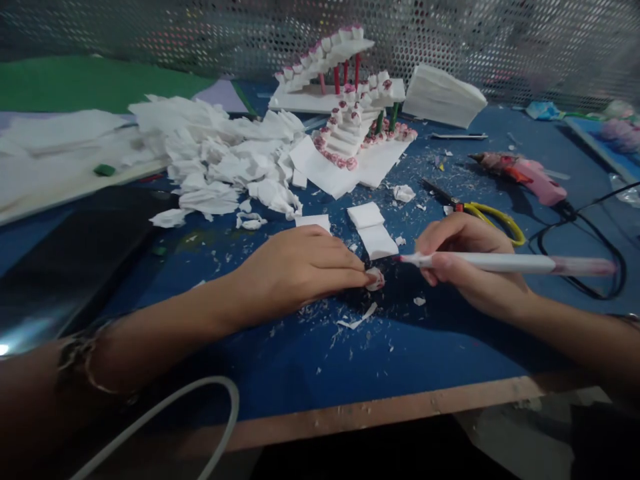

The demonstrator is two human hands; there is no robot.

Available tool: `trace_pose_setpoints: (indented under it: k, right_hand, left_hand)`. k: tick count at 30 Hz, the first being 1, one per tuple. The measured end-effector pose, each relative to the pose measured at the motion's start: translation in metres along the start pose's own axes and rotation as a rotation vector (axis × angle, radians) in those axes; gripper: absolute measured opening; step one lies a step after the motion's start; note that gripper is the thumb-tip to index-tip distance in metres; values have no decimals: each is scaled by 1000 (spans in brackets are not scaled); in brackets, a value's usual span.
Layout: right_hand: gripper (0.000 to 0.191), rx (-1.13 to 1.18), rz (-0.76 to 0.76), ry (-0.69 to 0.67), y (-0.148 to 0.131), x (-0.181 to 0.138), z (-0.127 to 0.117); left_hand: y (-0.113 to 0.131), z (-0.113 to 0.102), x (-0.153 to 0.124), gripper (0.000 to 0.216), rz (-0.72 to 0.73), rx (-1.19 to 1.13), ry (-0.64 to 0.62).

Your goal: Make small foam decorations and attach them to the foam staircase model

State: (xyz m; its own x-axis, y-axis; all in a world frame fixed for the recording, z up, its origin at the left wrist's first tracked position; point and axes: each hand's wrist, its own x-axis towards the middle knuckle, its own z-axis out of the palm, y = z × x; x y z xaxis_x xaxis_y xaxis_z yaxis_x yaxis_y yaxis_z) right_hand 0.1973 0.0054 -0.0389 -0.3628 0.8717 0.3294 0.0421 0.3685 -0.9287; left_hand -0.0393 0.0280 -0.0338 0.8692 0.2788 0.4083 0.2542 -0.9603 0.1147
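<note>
My left hand (300,267) rests on the blue table (310,367) with its fingers pinched on a small white paper bud with a pink top (375,279). My right hand (470,263) grips a white marker pen (500,262) with a pink cap end, its red tip pointing left, close to the bud. Two small folded white paper pieces (373,230) lie just beyond my hands.
A pile of crumpled white paper (215,157) lies back left. A white stepped model with pink buds (350,100) stands at the back centre beside a stack of white sheets (443,93). Yellow-handled scissors (480,210), a pink glue gun (525,177) and its black cable (595,240) lie right.
</note>
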Motion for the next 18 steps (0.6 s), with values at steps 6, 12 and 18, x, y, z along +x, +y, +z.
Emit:
trace_pose_setpoints:
  k: [6,12,18]
  right_hand:
    - [13,-198,18,-118,2,-3,2]
    - [13,-349,-49,-264,4,1,4]
    - [14,-469,-87,-269,4,4,6]
  left_hand:
    - [1,0,0,29,23,81,-38]
    - [-1,1,0,36,5,98,-50]
    - [-3,5,-4,31,15,78,-15]
